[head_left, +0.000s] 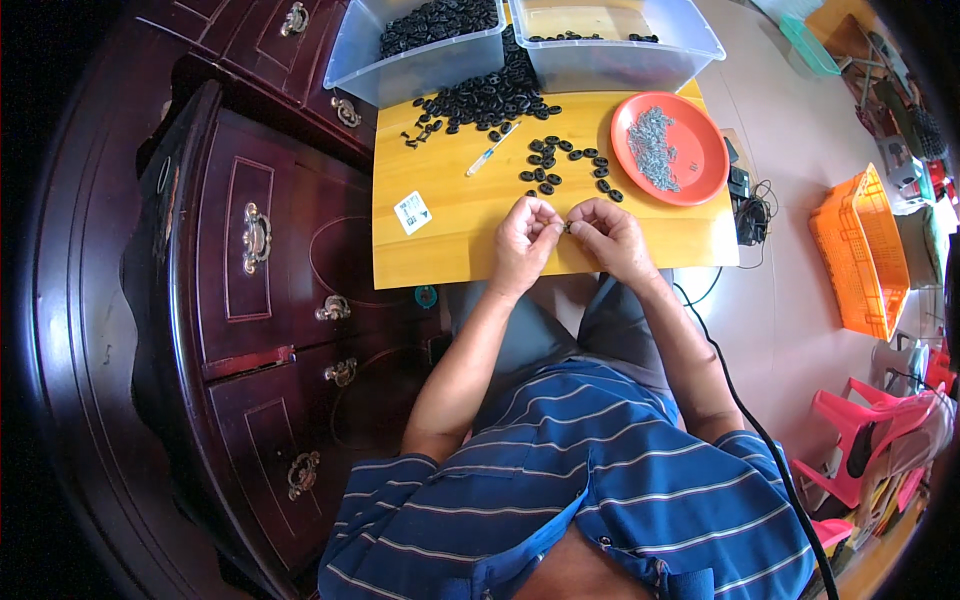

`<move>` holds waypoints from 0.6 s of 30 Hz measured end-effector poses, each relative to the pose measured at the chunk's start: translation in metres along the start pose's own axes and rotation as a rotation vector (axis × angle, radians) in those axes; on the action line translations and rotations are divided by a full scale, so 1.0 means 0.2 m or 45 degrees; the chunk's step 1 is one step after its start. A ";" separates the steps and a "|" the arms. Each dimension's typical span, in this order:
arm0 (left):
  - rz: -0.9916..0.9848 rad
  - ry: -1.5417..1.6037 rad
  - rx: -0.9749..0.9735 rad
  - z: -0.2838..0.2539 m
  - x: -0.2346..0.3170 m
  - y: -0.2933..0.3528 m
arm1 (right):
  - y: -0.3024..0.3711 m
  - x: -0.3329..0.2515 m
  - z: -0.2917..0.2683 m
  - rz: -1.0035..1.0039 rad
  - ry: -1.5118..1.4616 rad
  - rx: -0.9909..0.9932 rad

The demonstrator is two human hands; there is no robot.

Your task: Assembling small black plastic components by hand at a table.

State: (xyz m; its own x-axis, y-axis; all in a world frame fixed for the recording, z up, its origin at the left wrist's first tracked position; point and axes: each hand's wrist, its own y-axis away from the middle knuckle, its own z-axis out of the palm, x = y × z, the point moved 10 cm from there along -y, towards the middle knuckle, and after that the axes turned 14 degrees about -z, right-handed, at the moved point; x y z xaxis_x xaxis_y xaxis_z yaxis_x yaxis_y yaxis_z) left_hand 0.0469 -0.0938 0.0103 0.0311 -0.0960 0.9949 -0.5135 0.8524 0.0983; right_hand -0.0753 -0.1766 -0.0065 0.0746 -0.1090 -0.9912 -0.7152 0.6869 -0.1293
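Over the near edge of the yellow tabletop (455, 245), my left hand (524, 242) and my right hand (615, 240) meet with thumbs and forefingers pinched. Between the fingertips a small dark piece (568, 228) shows; its kind is too small to tell. Just beyond the hands lie several loose black oval pieces with two holes (547, 160). To the right of these stands a round red plate (713, 165) bearing a pile of small grey metal pieces (652, 150). A larger heap of black oval pieces (490, 100) spreads farther back.
Two clear plastic bins (620, 70) stand at the far side, holding black pieces. A thin white stick-like tool (490, 152) and a white printed label (412, 212) lie on the left. Dark wooden drawers (255, 240) flank the table; an orange basket (855, 250) sits right. A black cable (740, 400) hangs beside my right arm.
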 end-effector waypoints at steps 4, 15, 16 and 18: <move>-0.008 0.002 -0.004 0.00 0.00 0.00 | 0.00 -0.01 0.00 -0.005 0.061 -0.019; -0.023 -0.039 -0.044 0.01 0.02 0.01 | 0.00 0.01 0.00 -0.035 0.119 0.005; -0.017 -0.047 -0.042 0.01 0.02 0.01 | -0.01 0.00 0.00 -0.050 0.125 0.014; -0.004 -0.064 -0.038 0.01 0.02 0.01 | -0.01 0.00 -0.01 -0.058 0.097 0.029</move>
State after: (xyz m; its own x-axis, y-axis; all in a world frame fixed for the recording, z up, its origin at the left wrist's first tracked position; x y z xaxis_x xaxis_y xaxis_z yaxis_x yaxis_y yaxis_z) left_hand 0.0442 -0.0942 0.0135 -0.0111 -0.1237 0.9923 -0.4878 0.8669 0.1026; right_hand -0.0749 -0.1788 -0.0054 0.0525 -0.1941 -0.9796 -0.6963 0.6961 -0.1753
